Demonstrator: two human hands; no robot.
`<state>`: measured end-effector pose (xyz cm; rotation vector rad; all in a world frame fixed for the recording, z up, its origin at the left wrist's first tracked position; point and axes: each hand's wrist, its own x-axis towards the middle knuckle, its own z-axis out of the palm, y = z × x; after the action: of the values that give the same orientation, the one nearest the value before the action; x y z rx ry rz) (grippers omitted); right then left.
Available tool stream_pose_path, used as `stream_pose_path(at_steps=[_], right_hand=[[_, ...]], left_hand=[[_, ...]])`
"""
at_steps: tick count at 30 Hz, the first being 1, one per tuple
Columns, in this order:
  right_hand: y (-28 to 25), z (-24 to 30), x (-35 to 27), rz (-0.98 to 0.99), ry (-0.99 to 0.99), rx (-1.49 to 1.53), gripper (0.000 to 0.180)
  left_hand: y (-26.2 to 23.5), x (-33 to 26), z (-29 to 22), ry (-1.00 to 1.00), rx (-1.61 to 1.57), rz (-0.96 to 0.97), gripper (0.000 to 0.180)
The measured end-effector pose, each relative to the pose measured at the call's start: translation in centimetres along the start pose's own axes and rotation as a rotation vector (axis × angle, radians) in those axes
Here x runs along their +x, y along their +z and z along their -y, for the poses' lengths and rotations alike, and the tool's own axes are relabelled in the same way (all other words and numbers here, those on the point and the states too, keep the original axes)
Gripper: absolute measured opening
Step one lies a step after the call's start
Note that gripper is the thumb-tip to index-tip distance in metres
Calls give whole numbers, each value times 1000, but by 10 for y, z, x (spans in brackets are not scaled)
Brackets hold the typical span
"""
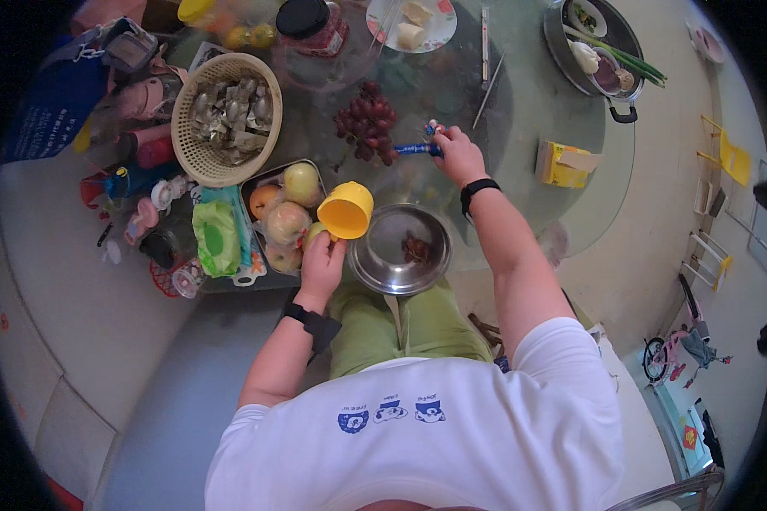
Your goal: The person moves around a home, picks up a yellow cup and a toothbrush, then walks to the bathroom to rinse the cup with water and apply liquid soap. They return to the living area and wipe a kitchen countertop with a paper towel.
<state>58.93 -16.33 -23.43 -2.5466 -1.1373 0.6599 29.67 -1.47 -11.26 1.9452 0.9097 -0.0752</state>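
Note:
My left hand (322, 266) is closed on a yellow cup (346, 211), tilted beside the fruit tray. My right hand (460, 159) grips a slim blue pen-like stick (416, 149) with a small colourful piece at its top. The stick's left end is close to a bunch of dark red grapes (368, 119) on the glass table. Between my hands, a steel bowl (382, 265) stands at the table's near edge, with a small cluster of grapes (415, 249) inside. The inside bottom of the cup is hard to make out.
Wrapped apples fill a tray (256, 220) at left, by a cream basket (181, 136) of small packets and a green pack (216, 238). Behind stand a dark-lidded jar (313, 34) and a plate (441, 38). A yellow box (562, 166) and a pot (562, 64) are right.

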Motion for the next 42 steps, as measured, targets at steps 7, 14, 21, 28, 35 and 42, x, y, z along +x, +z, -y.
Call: stream_pose_path(at_steps=[7,14,21,28,35,42], right_hand=[[12,-17,-76,3,155,145,18],[1,-34,-223,-184,515,437,18],[-3,-25,-321,-429,779,412,17],[-28,7,-390,-629,958,733,54],[-22,51,-484,-726,1121,469,48],[-22,60,-570,-878,1258,590,44]], left_hand=[[2,22,-7,44,92,133,21],[21,33,-42,112,100,152,20],[8,-7,-105,133,-1,342,19],[-16,-35,-142,276,103,534,17],[-15,-63,-161,485,201,599,14],[5,-106,-194,490,226,715,22]])
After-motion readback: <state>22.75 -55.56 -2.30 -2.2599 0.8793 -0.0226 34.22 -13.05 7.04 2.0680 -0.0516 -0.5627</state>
